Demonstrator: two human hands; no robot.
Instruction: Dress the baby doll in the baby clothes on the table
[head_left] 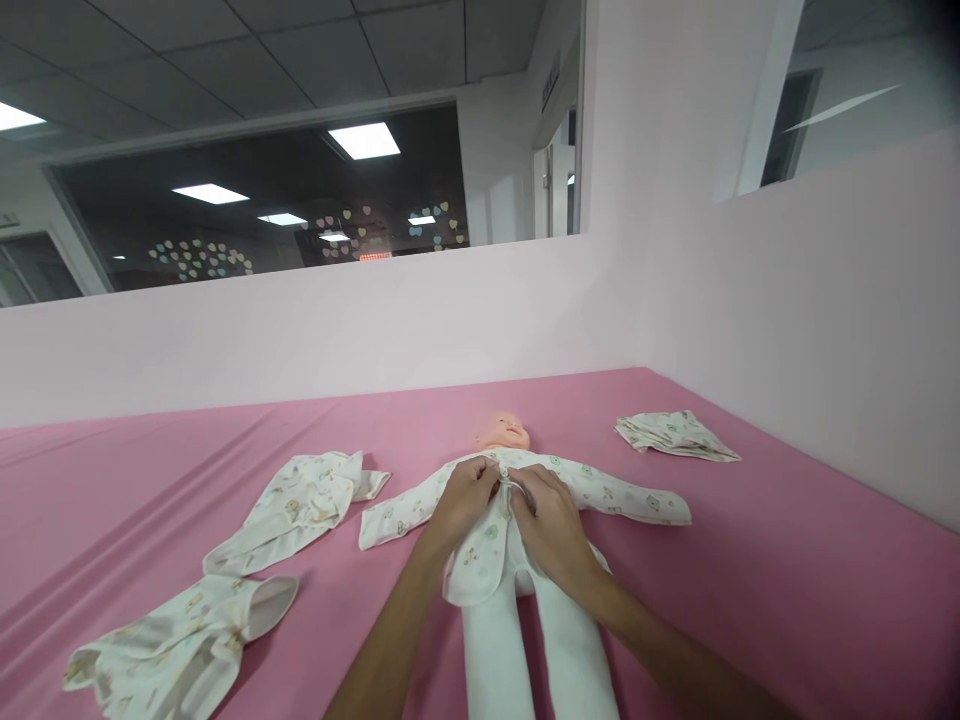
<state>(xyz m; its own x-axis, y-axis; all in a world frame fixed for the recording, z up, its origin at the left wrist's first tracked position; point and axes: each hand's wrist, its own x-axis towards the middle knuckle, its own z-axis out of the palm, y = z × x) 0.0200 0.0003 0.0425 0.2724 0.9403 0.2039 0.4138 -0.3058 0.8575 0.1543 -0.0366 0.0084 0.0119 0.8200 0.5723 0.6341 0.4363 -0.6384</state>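
Note:
A baby doll [504, 431] lies on its back, head away from me, on a pink-covered surface. It wears a white printed baby jacket [480, 560] with the sleeves spread wide, and white pants [495, 650]. At the jacket's upper front, my left hand [471, 490] pinches the fabric near the neckline. My right hand [551, 520] is closed on the opposite front edge, close beside the left. Between the fingers a thin white tie or edge shows; its exact form is partly hidden by the hands.
Two crumpled printed baby garments, an upper one [300, 505] and a lower one [187, 640], lie on the pink sheet [337, 640] at the left. A folded printed cloth [675, 435] rests at the right. White walls [375, 325] border the far and right sides.

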